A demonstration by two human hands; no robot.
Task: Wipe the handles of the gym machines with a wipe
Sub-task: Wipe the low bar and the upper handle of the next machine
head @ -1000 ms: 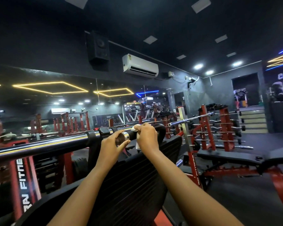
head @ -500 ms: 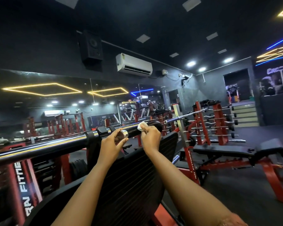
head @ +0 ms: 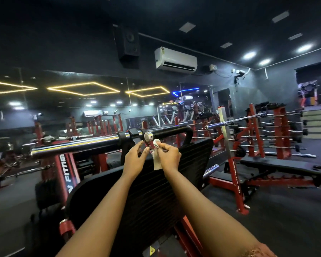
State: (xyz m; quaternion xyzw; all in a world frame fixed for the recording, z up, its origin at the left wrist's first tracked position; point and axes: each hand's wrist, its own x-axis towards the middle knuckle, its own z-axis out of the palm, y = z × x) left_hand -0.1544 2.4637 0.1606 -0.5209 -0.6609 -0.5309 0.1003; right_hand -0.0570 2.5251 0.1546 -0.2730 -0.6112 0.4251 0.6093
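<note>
A chrome bar [head: 82,146] of the red and black gym machine runs in from the left and ends in a round steel cap [head: 148,136], with a curved black handle [head: 174,132] beyond it. Both my hands are just below that cap. My right hand [head: 170,157] pinches a white wipe [head: 157,158], which hangs down between the hands. My left hand [head: 135,158] is beside it with fingers loosely spread, its fingertips close to the wipe; I cannot tell whether they touch. Neither hand is on the bar or handle.
A large black ribbed pad [head: 156,191] lies under my forearms. To the right stand a red rack with several barbells [head: 278,130] and a black bench [head: 285,166]. A mirror wall [head: 82,108] and an air conditioner [head: 175,59] are ahead.
Both hands have come off the bar end and handle and dropped slightly below them. The wipe, earlier pressed on the handle, now hangs from my right hand. The view has shifted left.
</note>
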